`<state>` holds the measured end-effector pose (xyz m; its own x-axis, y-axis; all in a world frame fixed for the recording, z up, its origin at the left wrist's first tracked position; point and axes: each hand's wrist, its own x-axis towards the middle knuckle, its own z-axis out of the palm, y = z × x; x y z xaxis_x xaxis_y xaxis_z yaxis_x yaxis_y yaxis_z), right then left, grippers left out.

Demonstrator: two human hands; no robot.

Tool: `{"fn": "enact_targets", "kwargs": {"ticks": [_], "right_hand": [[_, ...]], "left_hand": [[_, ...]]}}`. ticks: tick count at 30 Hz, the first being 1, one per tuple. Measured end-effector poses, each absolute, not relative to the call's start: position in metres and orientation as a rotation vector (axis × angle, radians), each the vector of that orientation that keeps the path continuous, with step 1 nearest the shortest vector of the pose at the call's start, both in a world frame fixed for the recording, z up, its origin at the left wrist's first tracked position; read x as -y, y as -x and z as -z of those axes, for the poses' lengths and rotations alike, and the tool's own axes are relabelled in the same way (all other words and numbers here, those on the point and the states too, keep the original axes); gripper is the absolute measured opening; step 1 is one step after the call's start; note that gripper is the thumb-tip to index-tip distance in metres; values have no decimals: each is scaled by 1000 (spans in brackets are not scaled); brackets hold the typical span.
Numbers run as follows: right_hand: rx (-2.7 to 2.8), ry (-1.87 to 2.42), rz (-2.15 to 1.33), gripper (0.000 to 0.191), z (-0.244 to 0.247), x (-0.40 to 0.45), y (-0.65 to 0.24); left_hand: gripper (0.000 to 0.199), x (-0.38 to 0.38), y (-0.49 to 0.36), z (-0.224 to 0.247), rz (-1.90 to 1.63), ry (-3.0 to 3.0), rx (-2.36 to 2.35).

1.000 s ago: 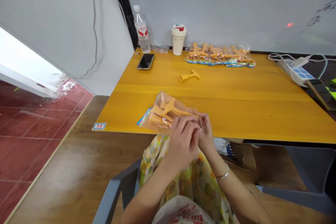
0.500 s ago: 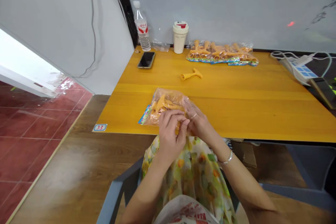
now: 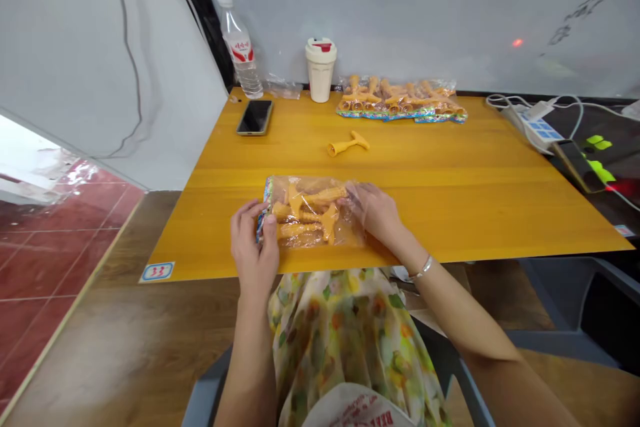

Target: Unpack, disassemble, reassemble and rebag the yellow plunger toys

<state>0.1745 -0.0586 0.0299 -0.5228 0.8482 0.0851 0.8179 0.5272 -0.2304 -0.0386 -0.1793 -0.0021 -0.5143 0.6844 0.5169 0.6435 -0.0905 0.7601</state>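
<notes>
A clear plastic bag point(image 3: 345, 235) lies flat near the table's front edge, holding several orange-yellow T-shaped plastic pieces point(image 3: 300, 213). It has a colourful printed strip at its left end. My left hand point(image 3: 254, 240) grips that end, thumb on top and fingers along the strip. At the opposite end my right hand point(image 3: 375, 210) is closed on the bag; clear film covers its fingertips, and I cannot tell whether they are inside. One loose T-shaped piece point(image 3: 349, 144) rests on the table beyond the bag.
At the back of the wooden table point(image 3: 425, 213) lie more bagged T-shaped pieces point(image 3: 400, 100). A white lidded cup point(image 3: 320, 73), a water bottle point(image 3: 243, 53) and a phone point(image 3: 255, 117) stand or lie to their left. A power strip point(image 3: 537, 127) with cables is at the right.
My left hand has moved left, from over the bag's middle to its printed end. The bag now lies straighter, with its pieces more visible. My right hand stays at the right end.
</notes>
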Motion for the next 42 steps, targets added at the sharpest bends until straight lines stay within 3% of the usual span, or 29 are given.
{"fn": "enact_targets", "kwargs": {"ticks": [5, 8, 9, 11, 13, 17, 21, 26, 30, 35, 42], "right_hand": [[2836, 985, -690, 16, -56, 7, -201], [2875, 1221, -515, 18, -75, -30, -202], [2813, 1301, -374, 21, -77, -41, -196], [2750, 1306, -209, 46, -75, -59, -174], [2845, 1190, -256, 67, -66, -70, -147], [2918, 1263, -170, 46, -54, -76, -119], [2589, 1257, -151, 35, -71, -69, -157], [1809, 1100, -616, 35, -88, -30, -260], [1425, 1043, -1048, 41, -62, 30, -305], [1179, 962, -1464, 42, -24, 82, -270], [1238, 778, -1699, 43, -20, 89, -193]], "left_hand": [[39, 184, 43, 7, -1654, -1564, -1977], [41, 184, 42, 9, -1622, -1628, -1993], [41, 184, 42, 10, -1628, -1642, -1994], [41, 183, 42, 11, -1648, -1645, -1997], [41, 183, 42, 11, -1653, -1626, -2010], [42, 184, 41, 8, -1620, -1578, -2048], [43, 183, 41, 8, -1604, -1573, -2054], [46, 181, 44, 14, -1627, -1489, -2065], [51, 181, 46, 16, -1641, -1366, -2087], [56, 181, 44, 12, -1614, -1292, -2105], [53, 177, 48, 18, -1618, -1258, -2100]]}}
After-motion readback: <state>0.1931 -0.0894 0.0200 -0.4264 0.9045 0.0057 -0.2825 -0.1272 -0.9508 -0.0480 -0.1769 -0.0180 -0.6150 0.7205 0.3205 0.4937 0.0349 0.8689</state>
